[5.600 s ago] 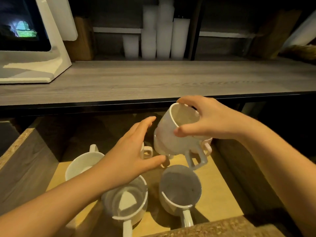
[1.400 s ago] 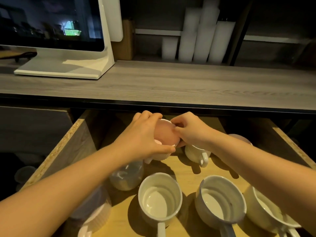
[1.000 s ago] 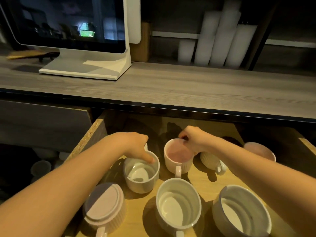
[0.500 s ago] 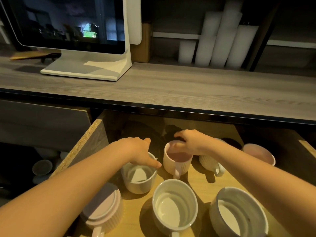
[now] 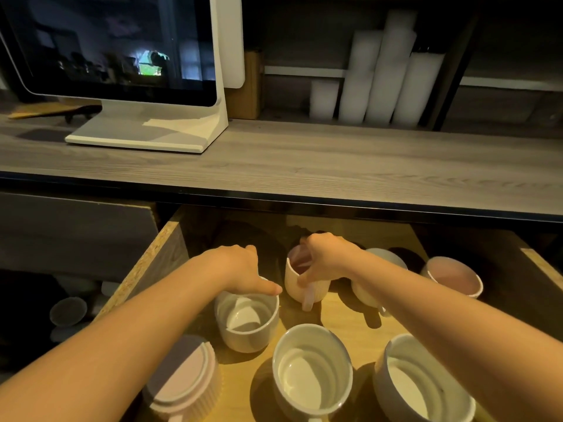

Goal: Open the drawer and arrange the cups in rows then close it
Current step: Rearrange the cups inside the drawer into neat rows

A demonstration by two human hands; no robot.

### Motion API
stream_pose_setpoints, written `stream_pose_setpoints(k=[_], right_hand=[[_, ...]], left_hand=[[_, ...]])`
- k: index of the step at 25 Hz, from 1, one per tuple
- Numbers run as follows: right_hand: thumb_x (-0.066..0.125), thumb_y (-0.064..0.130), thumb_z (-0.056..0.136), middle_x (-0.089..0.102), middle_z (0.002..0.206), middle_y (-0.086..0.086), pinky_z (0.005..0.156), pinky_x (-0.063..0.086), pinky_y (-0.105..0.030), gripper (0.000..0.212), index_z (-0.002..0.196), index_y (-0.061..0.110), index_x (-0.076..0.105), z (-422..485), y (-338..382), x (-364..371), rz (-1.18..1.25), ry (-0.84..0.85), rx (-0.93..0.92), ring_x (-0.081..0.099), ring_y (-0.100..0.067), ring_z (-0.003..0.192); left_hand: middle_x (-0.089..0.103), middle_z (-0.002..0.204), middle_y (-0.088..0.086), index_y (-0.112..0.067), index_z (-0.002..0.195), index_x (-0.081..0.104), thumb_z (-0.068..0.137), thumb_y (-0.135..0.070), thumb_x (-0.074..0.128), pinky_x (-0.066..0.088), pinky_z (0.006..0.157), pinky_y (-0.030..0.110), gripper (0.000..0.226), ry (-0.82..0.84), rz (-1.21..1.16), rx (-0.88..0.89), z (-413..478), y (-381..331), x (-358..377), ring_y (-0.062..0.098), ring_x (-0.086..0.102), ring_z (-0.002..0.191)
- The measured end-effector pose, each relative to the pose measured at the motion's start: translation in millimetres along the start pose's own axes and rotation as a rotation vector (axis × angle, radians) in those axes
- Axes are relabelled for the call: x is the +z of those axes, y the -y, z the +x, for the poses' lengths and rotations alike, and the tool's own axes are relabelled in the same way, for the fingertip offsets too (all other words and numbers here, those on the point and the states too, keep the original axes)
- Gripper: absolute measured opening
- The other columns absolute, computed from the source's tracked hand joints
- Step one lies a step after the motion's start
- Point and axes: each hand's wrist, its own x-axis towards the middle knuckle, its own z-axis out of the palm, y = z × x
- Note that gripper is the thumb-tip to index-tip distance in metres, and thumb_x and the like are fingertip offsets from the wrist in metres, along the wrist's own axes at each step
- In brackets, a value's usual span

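**Back row: seating the pink cup**

Since a moment ago, right hand [image 5: 327, 258] has slid from the rim to the near side of the pink cup [image 5: 304, 283], cup now tipped slightly.

Near row in the drawer [image 5: 166, 257]: ribbed pink cup [image 5: 182, 379] at left, white cup [image 5: 312, 373] centre, another white cup [image 5: 423, 382] right, all upright.

Behind them, left hand [image 5: 234, 271] rests on the rim of a white cup [image 5: 246, 315], fingers curled loosely over the rim; can't tell whether they actually grip it. Right fingers [image 5: 304, 280] are pinched on the pink cup at the top of its handle.

Two more cups sit to the right of it, one partly under my forearm.

To do this well, I think: set it flat, turn handle toward me like the others, line it up with the left cup, leave a gap so rims don't knock.

Tabletop [image 5: 304, 159] above carries a monitor [image 5: 122, 56].
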Motion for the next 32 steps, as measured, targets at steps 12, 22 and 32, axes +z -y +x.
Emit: stream_pose_setpoints(k=[12, 22, 32], right_hand=[[0.069, 0.038, 0.080, 0.052, 0.137, -0.002, 0.087, 0.053, -0.033, 0.069, 0.139, 0.022, 0.039, -12, -2, 1, -0.034, 0.001, -0.054, 0.055, -0.025, 0.118], [0.057, 0.042, 0.088, 0.068, 0.113, -0.002, 0.075, 0.056, -0.025, 0.043, 0.126, 0.021, 0.056, -64, -32, -3, -0.038, -0.010, -0.087, 0.065, -0.015, 0.093], [0.055, 0.023, 0.092, 0.061, 0.119, -0.005, 0.082, 0.052, -0.029, 0.040, 0.132, 0.018, 0.051, -48, 18, -14, -0.118, -0.037, -0.250, 0.061, -0.023, 0.107]], left_hand=[[0.048, 0.135, 0.009, -0.018, 0.144, 0.016, 0.070, -0.072, 0.056, 0.052, 0.085, 0.034, 0.100, 0.031, 0.007, -0.052, 3, -15, 17, 0.028, 0.056, 0.113], [0.046, 0.135, 0.008, -0.025, 0.144, 0.012, 0.065, -0.045, 0.079, 0.052, 0.083, 0.034, 0.106, 0.039, -0.041, 0.006, 1, -11, 18, 0.027, 0.055, 0.113], [0.042, 0.136, 0.006, -0.020, 0.141, 0.022, 0.064, -0.043, 0.081, 0.046, 0.096, 0.038, 0.100, 0.173, 0.189, 0.012, -9, 13, -4, 0.025, 0.046, 0.120]])
